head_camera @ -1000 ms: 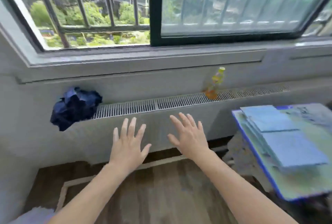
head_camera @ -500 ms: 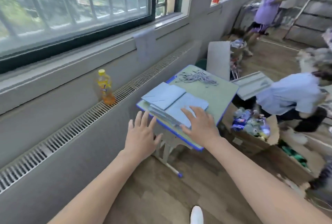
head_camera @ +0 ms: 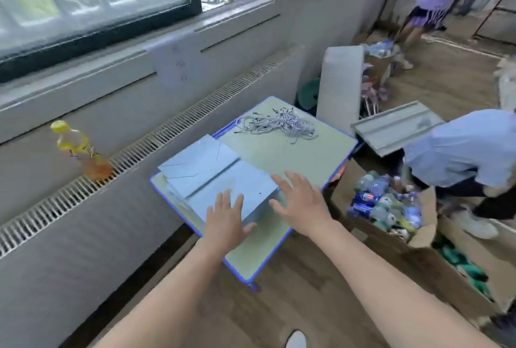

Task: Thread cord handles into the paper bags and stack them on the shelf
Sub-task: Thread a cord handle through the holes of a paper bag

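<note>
We hold both hands flat, fingers spread, gripping nothing: left hand over the near edge of the flat blue paper bags, right hand beside them. Cord handles piled at desk's far end.

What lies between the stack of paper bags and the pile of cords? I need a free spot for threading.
In the head view, only bare green desk top separates the stack of paper bags from the pile of cords.

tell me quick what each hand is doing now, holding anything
Left hand: open, fingers straight, over the bags, holding nothing.
Right hand: open, fingers spread at the stack's right edge, holding nothing.
</note>
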Motion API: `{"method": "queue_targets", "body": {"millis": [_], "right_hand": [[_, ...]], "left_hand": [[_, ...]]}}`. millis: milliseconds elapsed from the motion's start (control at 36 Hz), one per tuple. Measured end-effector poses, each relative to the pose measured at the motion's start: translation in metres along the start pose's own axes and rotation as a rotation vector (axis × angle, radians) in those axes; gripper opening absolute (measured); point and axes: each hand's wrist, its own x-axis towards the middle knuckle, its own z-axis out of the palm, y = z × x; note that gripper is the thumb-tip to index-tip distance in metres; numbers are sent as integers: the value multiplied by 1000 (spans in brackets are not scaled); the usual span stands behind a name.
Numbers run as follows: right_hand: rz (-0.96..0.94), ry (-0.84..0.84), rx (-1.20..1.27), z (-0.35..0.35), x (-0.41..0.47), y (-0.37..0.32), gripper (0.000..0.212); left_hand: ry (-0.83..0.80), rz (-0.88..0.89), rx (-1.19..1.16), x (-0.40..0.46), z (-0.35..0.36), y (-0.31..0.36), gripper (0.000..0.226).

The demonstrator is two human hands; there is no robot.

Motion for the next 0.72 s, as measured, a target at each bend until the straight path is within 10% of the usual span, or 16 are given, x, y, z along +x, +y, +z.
{"method": "queue_targets", "body": {"millis": [528, 722], "right_hand": [[-395, -234, -16, 4, 139, 49, 58], [-445, -242, 423, -8, 178, 57, 44]], "left_hand": [[-196, -131, -48, 55, 20, -3, 47], [378, -150, -151, 71, 3, 1, 38]]}}
